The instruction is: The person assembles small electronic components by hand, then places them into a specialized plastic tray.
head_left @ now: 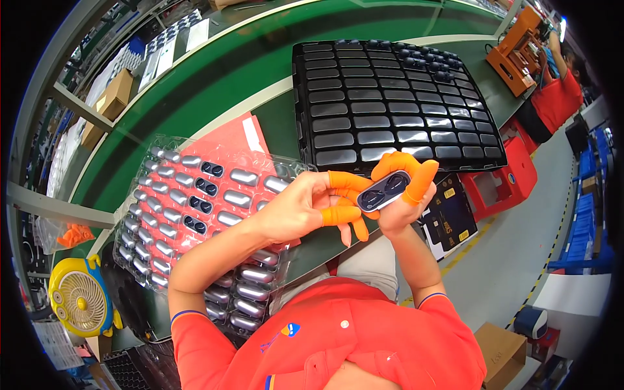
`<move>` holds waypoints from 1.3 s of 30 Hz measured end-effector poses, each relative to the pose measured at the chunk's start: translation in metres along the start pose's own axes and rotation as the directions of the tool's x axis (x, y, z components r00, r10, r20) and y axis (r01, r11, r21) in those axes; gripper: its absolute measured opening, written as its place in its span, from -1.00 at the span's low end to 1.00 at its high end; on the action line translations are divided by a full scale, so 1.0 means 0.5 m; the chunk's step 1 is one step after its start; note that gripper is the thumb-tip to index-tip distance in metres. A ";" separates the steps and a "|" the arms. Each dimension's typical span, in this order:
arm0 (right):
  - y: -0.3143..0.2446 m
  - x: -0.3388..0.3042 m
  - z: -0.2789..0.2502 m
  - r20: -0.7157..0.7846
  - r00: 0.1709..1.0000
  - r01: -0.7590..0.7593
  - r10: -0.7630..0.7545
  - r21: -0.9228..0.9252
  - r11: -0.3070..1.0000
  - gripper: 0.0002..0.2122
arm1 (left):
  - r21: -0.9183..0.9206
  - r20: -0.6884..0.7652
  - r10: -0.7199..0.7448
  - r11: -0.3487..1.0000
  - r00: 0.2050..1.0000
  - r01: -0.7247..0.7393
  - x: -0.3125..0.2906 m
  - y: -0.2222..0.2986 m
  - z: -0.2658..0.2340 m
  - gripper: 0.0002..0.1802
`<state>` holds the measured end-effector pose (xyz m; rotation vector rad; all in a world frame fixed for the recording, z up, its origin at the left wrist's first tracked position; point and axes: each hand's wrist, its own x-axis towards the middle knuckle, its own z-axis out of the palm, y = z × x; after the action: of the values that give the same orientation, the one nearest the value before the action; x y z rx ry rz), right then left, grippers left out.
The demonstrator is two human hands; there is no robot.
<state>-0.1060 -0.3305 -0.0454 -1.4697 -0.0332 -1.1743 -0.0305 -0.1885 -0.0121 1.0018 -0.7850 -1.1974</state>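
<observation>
My right hand [404, 198] holds a silver earbud case [385, 191], its fingers wrapped round the right end and far side. Two round recesses show in the case's black inner face, which is turned up. My left hand [305, 207] is at the case's left end, its fingers curled, with the forefinger touching the edge. Orange finger covers sit on fingers of both hands. Left of my hands lies a clear plastic tray [259, 164] with rows of silver cases, several showing black faces with two recesses. Beyond my hands stands a black compartment tray [354, 122], dark small parts at its far edge.
A pink sheet [224, 140] lies under the clear tray on the green workbench [276, 120]. At the left is a yellow and blue fan [81, 297]. A red stool [504, 182] and a black box [450, 214] are at the right. A co-worker [556, 97] sits beside an orange machine [517, 55].
</observation>
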 end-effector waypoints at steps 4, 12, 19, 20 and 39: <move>0.006 -0.008 -0.010 0.069 0.997 -0.037 0.039 -0.031 0.999 -0.44 | -0.029 -0.051 -0.013 1.000 0.999 0.012 0.003 -0.009 0.001 -0.63; -0.004 -0.030 0.005 0.130 0.946 -0.324 0.298 0.282 0.903 -0.55 | -0.112 -0.108 -0.065 0.992 0.992 0.053 -0.003 0.002 -0.001 -0.67; -0.003 -0.026 -0.037 0.338 0.804 -0.583 0.490 0.284 0.761 -0.52 | 0.776 -0.232 0.380 0.627 0.895 -0.065 0.006 0.021 -0.011 -0.73; -0.003 -0.030 -0.037 0.366 0.761 -0.623 0.536 0.181 0.761 -0.52 | 0.866 -0.118 0.520 0.470 0.846 -0.168 0.007 0.018 -0.014 -0.75; -0.011 -0.038 -0.018 0.417 0.792 -0.396 0.446 -0.205 0.895 -0.72 | 0.666 -0.224 0.198 0.746 0.954 0.001 0.000 0.004 -0.008 -0.81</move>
<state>-0.1242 -0.3249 -0.0556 -1.7137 0.0387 -0.4552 -0.0259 -0.1878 -0.0118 1.6540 -1.0478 -0.6424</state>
